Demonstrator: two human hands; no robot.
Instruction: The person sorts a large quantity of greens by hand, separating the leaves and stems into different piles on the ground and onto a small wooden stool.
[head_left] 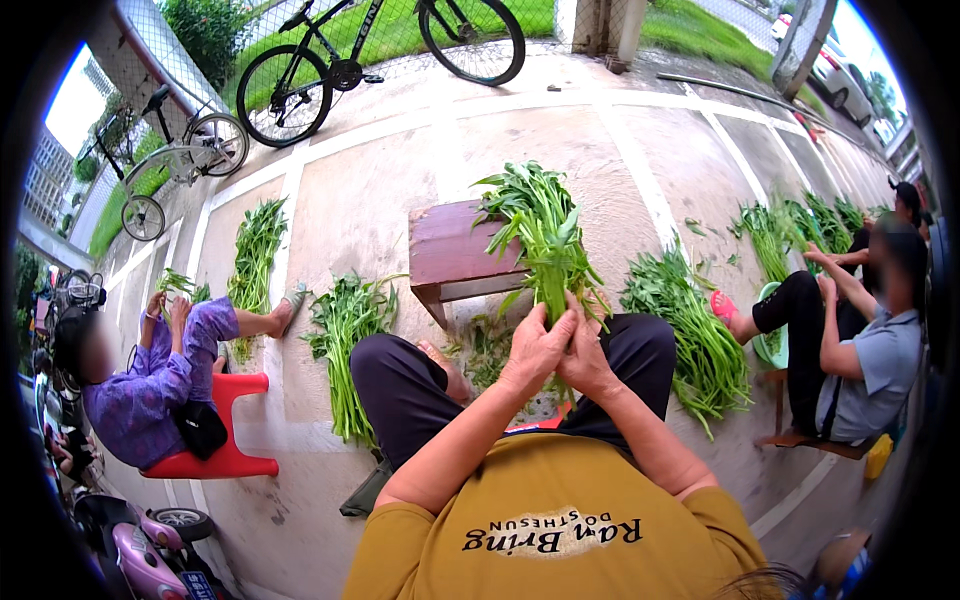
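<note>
**Both hands on a bunch of greens**

We grip a bunch of leafy green stalks (pixel 545 240) with both hands, the left hand (pixel 535 350) and right hand (pixel 585 360) clenched together round the lower stems above our knees, leaves standing upright. Just beyond sits a low brown stool (pixel 450 255). Piles of greens (pixel 345 330) lie on the paved ground either side. People sit left and right sorting similar stalks.

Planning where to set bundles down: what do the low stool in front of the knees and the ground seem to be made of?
The stool looks like wood, painted dull reddish-brown: flat board top, worn matte surface. The ground looks like poured concrete: pale, rough, stained slabs divided by lighter joint lines. Both hands grip a leafy green bundle.
</note>
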